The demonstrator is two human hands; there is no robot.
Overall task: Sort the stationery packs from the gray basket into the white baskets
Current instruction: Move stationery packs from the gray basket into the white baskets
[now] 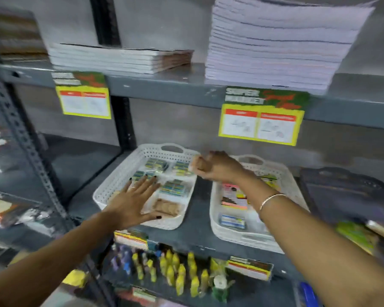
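Observation:
Two white baskets stand side by side on the middle shelf. The left white basket (pixel 111 185) holds several green-blue stationery packs (pixel 175 187) and a brown pack (pixel 165 207). My left hand (pixel 135 200) lies flat on its contents, fingers spread. My right hand (pixel 213 167) hovers over that basket's far right rim, fingers curled around a small pale pack (pixel 193 165), which is blurred. The right white basket (pixel 231 237) holds a pink-orange pack (pixel 233 196) and a blue-white pack (pixel 232 221). The gray basket (pixel 341 191) sits at the far right, dark and blurred.
The upper shelf carries a low stack of notebooks (pixel 120 58) and a tall paper stack (pixel 275 45). Yellow price tags (pixel 259 122) hang from its edge. Below, yellow glue bottles (pixel 175 275) fill the lower shelf. A metal upright (pixel 31 151) stands at the left.

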